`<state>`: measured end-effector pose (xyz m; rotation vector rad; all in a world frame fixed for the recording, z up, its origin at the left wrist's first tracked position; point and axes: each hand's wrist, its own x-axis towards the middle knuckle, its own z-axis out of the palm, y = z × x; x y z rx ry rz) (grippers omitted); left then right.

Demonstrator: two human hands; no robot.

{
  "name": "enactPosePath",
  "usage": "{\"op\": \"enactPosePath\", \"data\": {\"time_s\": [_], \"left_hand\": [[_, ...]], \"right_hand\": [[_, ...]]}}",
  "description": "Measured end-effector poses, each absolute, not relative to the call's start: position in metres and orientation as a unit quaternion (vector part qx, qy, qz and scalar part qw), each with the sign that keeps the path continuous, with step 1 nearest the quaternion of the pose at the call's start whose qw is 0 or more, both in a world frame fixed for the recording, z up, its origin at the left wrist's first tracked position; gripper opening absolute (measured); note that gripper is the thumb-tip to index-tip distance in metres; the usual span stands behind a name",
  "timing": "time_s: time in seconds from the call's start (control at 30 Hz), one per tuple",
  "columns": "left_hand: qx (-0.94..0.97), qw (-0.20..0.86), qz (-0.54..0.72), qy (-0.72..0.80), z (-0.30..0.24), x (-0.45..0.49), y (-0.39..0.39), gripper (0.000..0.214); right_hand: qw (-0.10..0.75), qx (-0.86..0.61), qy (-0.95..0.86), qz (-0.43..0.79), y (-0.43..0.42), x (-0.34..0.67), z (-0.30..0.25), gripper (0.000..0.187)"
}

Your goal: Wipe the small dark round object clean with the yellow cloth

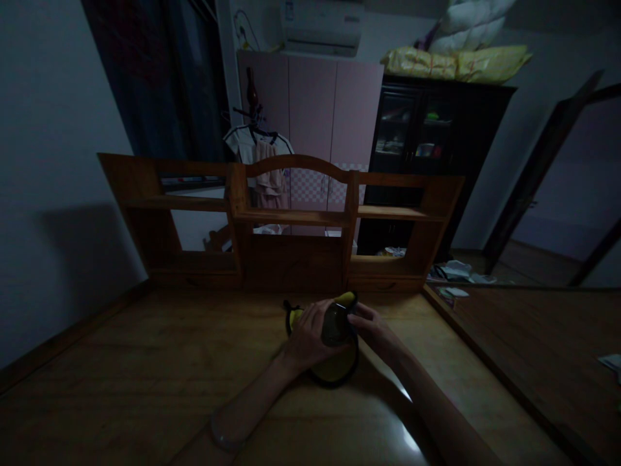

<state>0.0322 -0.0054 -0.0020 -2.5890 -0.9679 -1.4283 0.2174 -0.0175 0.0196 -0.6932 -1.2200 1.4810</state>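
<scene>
In the middle of the wooden desktop, my left hand (310, 333) is wrapped round a dark, shiny, rounded object (336, 323), its thumb underneath and fingers over the far side. The light is too dim to tell what kind of thing it is. A yellow cloth with black edging (334, 369) lies under and behind it, with a small black loop sticking out at the left. My right hand (366, 321) is closed at the object's right side, its fingertips against it and the cloth's raised yellow edge. Fingers hide part of the object and the cloth.
A wooden shelf unit (295, 217) stands along the back of the desktop (194, 375). Beyond it are a pink wardrobe (313, 110), hanging clothes (266, 158) and a dark cabinet (436, 139). To the right lies a lower wooden surface (524, 349) with papers near it.
</scene>
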Motion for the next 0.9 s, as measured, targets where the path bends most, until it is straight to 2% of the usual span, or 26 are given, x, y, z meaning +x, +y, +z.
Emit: {"op": "enactPosePath", "data": {"time_s": [0.23,0.9], "left_hand": [[-0.828,0.054,-0.457,-0.32,-0.0054,0.0316,-0.0028,0.074],[-0.834,0.06,-0.449,-0.315,-0.0082,0.0281,-0.0006,0.078]], "right_hand": [[0.503,-0.275,-0.5,0.649,-0.0155,0.2178,0.0154,0.043],[0.49,-0.3,-0.511,0.639,-0.0149,0.2199,0.0113,0.04]]}}
